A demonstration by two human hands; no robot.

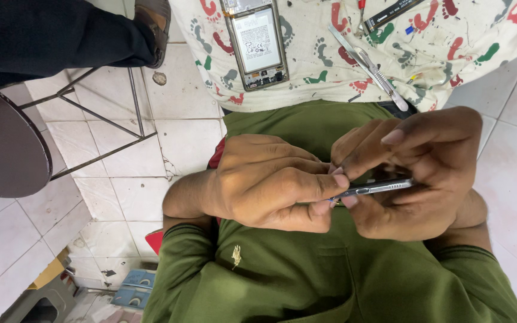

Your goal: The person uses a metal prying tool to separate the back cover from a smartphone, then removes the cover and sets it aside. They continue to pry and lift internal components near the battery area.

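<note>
Gripping slim phone frame point(378, 188) edge-on, both hands point(354, 179) close together.

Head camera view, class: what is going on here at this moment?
A person in a green shirt holds a thin grey phone part edge-on between both hands. The left hand pinches one end with thumb and forefinger; the right hand cradles the rest. In front lies a footprint-patterned cloth, carrying an opened phone and metal tweezers.

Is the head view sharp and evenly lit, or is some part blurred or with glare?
Head view: soft, even light, no hard shadows; left hand, right hand and thin phone frame are sharp; faint glare on the opened phone; edges bend slightly.
</note>
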